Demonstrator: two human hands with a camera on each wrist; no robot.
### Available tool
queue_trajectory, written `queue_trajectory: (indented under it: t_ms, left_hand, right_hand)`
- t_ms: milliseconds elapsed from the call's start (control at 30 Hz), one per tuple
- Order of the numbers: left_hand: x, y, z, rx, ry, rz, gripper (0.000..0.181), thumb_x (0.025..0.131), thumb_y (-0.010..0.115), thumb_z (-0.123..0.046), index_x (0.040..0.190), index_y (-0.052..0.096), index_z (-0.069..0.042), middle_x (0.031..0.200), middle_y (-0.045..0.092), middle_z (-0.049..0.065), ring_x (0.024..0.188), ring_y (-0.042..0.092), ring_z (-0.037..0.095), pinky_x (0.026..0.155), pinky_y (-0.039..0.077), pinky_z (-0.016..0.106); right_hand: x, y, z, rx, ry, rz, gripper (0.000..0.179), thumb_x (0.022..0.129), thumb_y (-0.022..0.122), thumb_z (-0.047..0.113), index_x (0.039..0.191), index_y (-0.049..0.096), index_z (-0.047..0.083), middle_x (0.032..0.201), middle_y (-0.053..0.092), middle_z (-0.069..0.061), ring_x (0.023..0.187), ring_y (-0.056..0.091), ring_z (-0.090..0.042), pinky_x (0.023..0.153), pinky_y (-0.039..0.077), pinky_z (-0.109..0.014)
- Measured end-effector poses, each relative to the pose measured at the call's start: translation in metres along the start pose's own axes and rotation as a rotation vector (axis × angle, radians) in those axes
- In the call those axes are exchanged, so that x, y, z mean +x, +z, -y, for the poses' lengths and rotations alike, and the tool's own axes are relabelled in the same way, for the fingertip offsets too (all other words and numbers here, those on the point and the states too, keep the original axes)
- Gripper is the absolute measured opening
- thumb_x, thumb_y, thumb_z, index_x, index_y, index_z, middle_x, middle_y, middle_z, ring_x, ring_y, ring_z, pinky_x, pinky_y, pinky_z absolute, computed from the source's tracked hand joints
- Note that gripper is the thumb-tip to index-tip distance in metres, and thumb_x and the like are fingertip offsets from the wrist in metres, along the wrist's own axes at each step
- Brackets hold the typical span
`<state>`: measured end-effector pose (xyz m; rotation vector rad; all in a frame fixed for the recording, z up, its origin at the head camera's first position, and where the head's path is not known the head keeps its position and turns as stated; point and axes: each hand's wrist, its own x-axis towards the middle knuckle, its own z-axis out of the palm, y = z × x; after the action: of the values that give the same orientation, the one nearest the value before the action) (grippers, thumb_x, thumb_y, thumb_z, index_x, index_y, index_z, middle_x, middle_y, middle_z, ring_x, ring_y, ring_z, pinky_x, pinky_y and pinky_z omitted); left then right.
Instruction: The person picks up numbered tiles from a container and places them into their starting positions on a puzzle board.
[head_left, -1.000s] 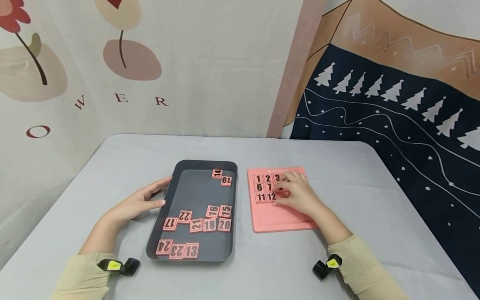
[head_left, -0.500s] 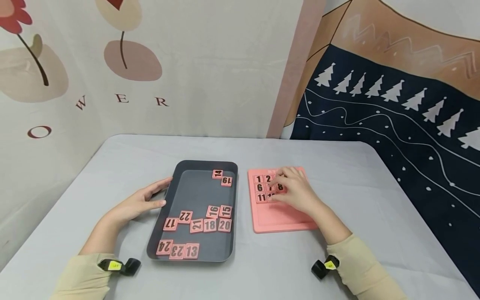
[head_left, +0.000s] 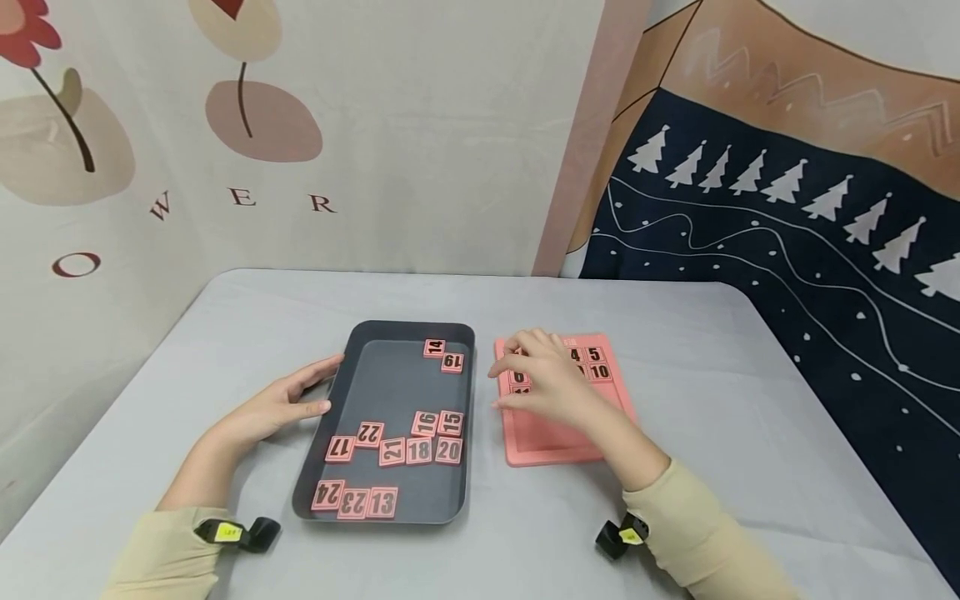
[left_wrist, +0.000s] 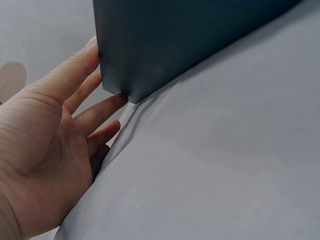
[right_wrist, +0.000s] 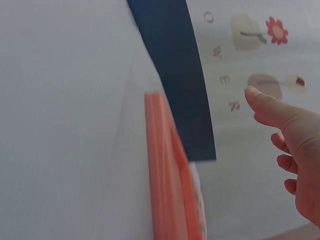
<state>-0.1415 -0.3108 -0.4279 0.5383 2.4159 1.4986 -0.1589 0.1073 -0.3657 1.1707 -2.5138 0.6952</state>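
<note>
My left hand (head_left: 273,410) rests against the left side of a dark grey tray (head_left: 386,383), fingers straight and touching its wall; the left wrist view shows the fingertips at the tray's corner (left_wrist: 122,85). My right hand (head_left: 551,385) hovers over the left part of a pink number board (head_left: 543,437), fingers loosely bent and thumb apart, with nothing between them. In the right wrist view that hand (right_wrist: 295,135) is above the board's edge (right_wrist: 162,170). Tiles such as the 5 (head_left: 595,354) and 10 (head_left: 599,372) sit in the board's upper rows; others are hidden under the hand.
Several loose pink number tiles lie in the tray, among them the 14 (head_left: 434,347), 22 (head_left: 370,433) and 20 (head_left: 448,450). A pale cloth (head_left: 517,542) covers the table. Printed curtains (head_left: 420,150) hang behind it.
My right hand has moved left across the board toward the tray, uncovering the 4, 5 and 10 tiles and covering tiles on the left. My left hand and the tray have stayed put.
</note>
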Motion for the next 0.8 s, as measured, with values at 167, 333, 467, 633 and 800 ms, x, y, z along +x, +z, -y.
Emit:
queue_trajectory:
  t_ms: [167,333,467,633,800]
  left_hand:
    - [0.0,0.0,-0.001,-0.003,0.002,0.001,0.067,0.094,0.062,-0.015,0.151,0.027,-0.007,0.152,0.028,0.018,0.138,0.017,0.041,0.094,0.025,0.007]
    - [0.0,0.0,-0.002,-0.006,-0.006,-0.003,0.067,0.094,0.062,-0.016,0.151,0.027,-0.008,0.152,0.028,0.018,0.139,0.018,0.039,0.095,0.025,0.007]
    - [-0.001,0.001,-0.003,0.007,-0.003,0.0,0.066,0.094,0.062,-0.014,0.151,0.028,-0.008,0.152,0.028,0.019,0.139,0.019,0.039,0.103,0.026,0.021]
    - [0.0,0.002,-0.006,0.003,0.006,0.006,0.066,0.094,0.061,-0.013,0.151,0.028,-0.007,0.151,0.029,0.019,0.138,0.018,0.04,0.106,0.026,0.028]
    - [0.0,0.003,-0.006,-0.016,0.014,0.007,0.066,0.094,0.061,-0.011,0.15,0.028,-0.006,0.151,0.03,0.02,0.138,0.018,0.041,0.095,0.025,0.008]
  right_hand:
    - [0.011,0.005,0.017,0.02,-0.043,0.02,0.033,0.07,0.085,0.036,0.096,0.074,0.02,0.1,0.05,0.007,0.092,0.04,-0.013,0.081,0.032,-0.035]
    - [0.021,0.01,0.028,0.014,-0.079,0.028,0.033,0.07,0.084,0.039,0.096,0.074,0.02,0.1,0.049,0.007,0.092,0.04,-0.012,0.08,0.031,-0.034]
    - [0.029,0.015,0.037,0.014,-0.088,0.05,0.033,0.071,0.084,0.038,0.098,0.074,0.02,0.103,0.05,0.006,0.094,0.041,-0.013,0.081,0.031,-0.033]
    - [0.037,0.024,0.046,0.006,-0.12,0.094,0.031,0.075,0.081,0.038,0.101,0.073,0.023,0.108,0.051,0.004,0.097,0.041,-0.013,0.083,0.032,-0.033]
    - [0.041,0.035,0.057,-0.007,-0.159,0.145,0.032,0.076,0.079,0.042,0.103,0.073,0.025,0.104,0.049,0.007,0.095,0.039,-0.013,0.084,0.031,-0.032]
